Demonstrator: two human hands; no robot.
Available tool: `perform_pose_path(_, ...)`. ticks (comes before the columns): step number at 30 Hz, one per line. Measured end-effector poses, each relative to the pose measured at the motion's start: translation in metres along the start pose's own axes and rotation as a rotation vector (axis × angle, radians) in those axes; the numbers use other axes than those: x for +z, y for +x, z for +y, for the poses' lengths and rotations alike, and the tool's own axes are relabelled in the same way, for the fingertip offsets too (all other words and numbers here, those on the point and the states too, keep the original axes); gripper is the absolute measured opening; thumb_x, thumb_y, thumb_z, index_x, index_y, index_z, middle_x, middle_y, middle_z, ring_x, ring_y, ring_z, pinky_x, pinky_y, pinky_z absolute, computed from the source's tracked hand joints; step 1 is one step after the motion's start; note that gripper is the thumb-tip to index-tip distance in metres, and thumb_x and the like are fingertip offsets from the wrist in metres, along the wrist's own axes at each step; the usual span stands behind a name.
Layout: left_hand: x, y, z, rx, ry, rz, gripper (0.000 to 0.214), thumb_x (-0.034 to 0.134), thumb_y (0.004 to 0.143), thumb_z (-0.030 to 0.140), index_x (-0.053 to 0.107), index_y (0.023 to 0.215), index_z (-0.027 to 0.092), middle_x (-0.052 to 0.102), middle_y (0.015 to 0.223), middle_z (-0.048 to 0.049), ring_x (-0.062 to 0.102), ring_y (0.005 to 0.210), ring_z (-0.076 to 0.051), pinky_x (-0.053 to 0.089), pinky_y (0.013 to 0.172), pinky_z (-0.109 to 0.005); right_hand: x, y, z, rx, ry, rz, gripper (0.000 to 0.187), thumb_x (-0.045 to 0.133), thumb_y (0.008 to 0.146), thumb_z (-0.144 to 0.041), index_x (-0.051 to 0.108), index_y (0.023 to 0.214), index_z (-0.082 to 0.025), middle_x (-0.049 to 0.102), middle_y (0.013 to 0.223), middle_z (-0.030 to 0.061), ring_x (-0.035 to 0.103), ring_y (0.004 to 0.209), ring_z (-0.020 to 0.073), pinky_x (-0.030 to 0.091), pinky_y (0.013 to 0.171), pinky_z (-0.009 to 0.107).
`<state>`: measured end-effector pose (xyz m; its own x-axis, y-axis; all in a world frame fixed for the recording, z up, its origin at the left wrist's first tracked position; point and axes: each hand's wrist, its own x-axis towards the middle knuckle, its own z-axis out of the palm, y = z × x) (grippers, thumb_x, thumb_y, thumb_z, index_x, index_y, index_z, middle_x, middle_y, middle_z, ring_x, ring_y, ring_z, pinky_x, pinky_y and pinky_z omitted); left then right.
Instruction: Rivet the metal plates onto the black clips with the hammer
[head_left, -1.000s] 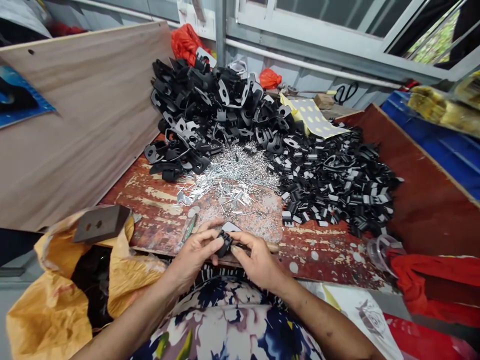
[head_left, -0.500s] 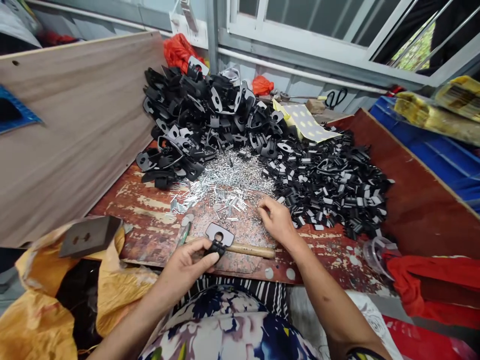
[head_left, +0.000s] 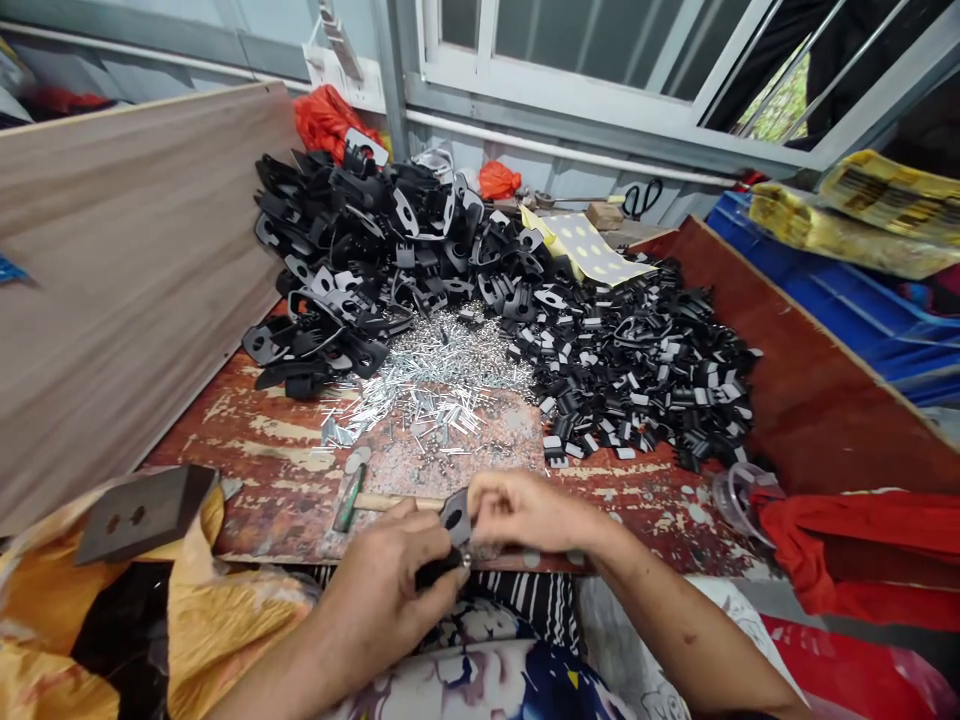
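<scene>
My left hand [head_left: 386,575] is closed around a black plastic clip part [head_left: 455,520], whose flat grey plate with a round hole sticks up past the fingers. A small shiny metal bit [head_left: 466,560] shows by the left thumb tip. Right beside the plate is my right hand [head_left: 525,510], its fingers curled in a pinch. Whatever lies between those fingertips is hidden. Behind both hands a hammer [head_left: 349,500] with a green head and wooden handle rests on the worn red table [head_left: 270,510].
Large black clip parts [head_left: 337,230] are heaped at the back left, small black ones [head_left: 645,370] at the right. Between them lie metal pins [head_left: 442,400] and tiny silvery pieces [head_left: 495,350]. A dark block [head_left: 146,510] sits by an orange-yellow sack [head_left: 225,640]. Boards [head_left: 150,250] flank the table.
My right hand has come from the edge of the metal pieces down to the clip part in my left hand. The left hand has tilted the part and drawn it nearer to me.
</scene>
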<state>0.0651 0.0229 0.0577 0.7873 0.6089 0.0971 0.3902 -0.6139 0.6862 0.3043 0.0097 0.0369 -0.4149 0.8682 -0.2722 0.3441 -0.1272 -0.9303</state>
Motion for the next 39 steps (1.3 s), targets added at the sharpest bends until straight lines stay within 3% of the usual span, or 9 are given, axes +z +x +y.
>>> perform_pose_path(1,-0.002,-0.002,-0.002,-0.036,-0.029,0.035,0.031,0.057,0.092,0.026,0.045,0.064,0.021,0.053,0.065,0.0012,0.051,0.066,-0.017,0.035,0.067,-0.032,-0.013,0.003,0.003,-0.036,-0.258,0.163,0.008,0.067,0.094,-0.028,0.064,0.095,-0.020,0.067,0.077,-0.0032,0.061,0.067,0.0109,0.046,0.062,0.023)
perform_pose_path(3,-0.006,-0.004,-0.007,-0.128,-0.132,0.092,0.033,0.054,0.094,0.031,0.043,0.064,0.021,0.050,0.065,0.0007,0.051,0.067,-0.018,0.036,0.065,-0.032,-0.042,0.012,0.012,-0.061,-0.753,0.477,0.016,0.053,0.100,-0.014,0.068,0.097,-0.020,0.072,0.090,0.0019,0.065,0.081,0.0138,0.049,0.075,0.027)
perform_pose_path(5,-0.006,-0.007,-0.012,-0.214,-0.276,0.109,0.033,0.051,0.095,0.035,0.046,0.065,0.021,0.051,0.068,-0.0004,0.052,0.070,-0.019,0.038,0.065,-0.031,-0.067,0.024,0.024,-0.044,-0.989,0.584,0.022,0.051,0.097,-0.007,0.070,0.098,-0.018,0.074,0.096,0.0060,0.065,0.090,0.0174,0.049,0.081,0.030)
perform_pose_path(8,-0.001,-0.011,-0.018,-0.325,-0.529,0.110,0.033,0.056,0.092,0.040,0.050,0.066,0.021,0.052,0.073,-0.0015,0.049,0.069,-0.017,0.041,0.062,-0.029,-0.082,0.039,0.034,-0.062,-1.116,0.508,0.022,0.053,0.096,-0.004,0.070,0.094,-0.017,0.073,0.092,0.0075,0.062,0.092,0.0200,0.047,0.080,0.030)
perform_pose_path(17,0.008,-0.013,-0.020,-0.578,-1.076,0.187,0.043,0.078,0.074,0.053,0.057,0.061,0.017,0.051,0.076,-0.0018,0.043,0.064,-0.013,0.044,0.044,-0.020,-0.067,0.050,0.018,-0.180,-1.385,0.309,0.020,0.049,0.100,-0.008,0.066,0.091,-0.013,0.070,0.091,0.0122,0.057,0.087,0.0228,0.041,0.079,0.035)
perform_pose_path(26,0.009,-0.013,-0.026,-0.635,-1.273,0.294,0.034,0.083,0.071,0.044,0.065,0.066,0.015,0.052,0.071,-0.0005,0.043,0.058,-0.010,0.046,0.044,-0.019,-0.074,0.053,0.016,-0.216,-1.286,0.345,0.020,0.051,0.094,-0.005,0.067,0.100,-0.016,0.071,0.093,0.0093,0.058,0.090,0.0197,0.044,0.082,0.033)
perform_pose_path(29,0.008,-0.013,-0.027,-0.629,-1.334,0.358,0.030,0.083,0.073,0.042,0.069,0.073,0.014,0.056,0.074,-0.0017,0.045,0.057,-0.010,0.049,0.046,-0.021,-0.072,0.043,0.008,-0.189,-0.882,0.437,0.024,0.055,0.087,-0.006,0.068,0.102,-0.018,0.072,0.092,0.0040,0.062,0.084,0.0156,0.048,0.078,0.029)
perform_pose_path(33,0.006,-0.009,-0.025,-0.596,-1.386,0.393,0.027,0.082,0.074,0.039,0.071,0.074,0.014,0.057,0.074,-0.0028,0.048,0.059,-0.011,0.051,0.047,-0.022,-0.043,0.023,-0.013,-0.213,-0.144,0.501,0.006,0.068,0.086,-0.026,0.071,0.087,-0.021,0.074,0.086,0.0015,0.067,0.081,0.0157,0.054,0.078,0.032)
perform_pose_path(39,0.005,-0.002,-0.021,-0.510,-1.481,0.455,0.027,0.074,0.078,0.042,0.074,0.078,0.015,0.061,0.079,-0.0057,0.054,0.062,-0.014,0.052,0.047,-0.025,0.010,0.008,-0.044,-0.459,-0.224,0.563,0.009,0.070,0.091,-0.026,0.077,0.086,-0.029,0.079,0.098,0.0018,0.071,0.097,0.0228,0.052,0.096,0.047)
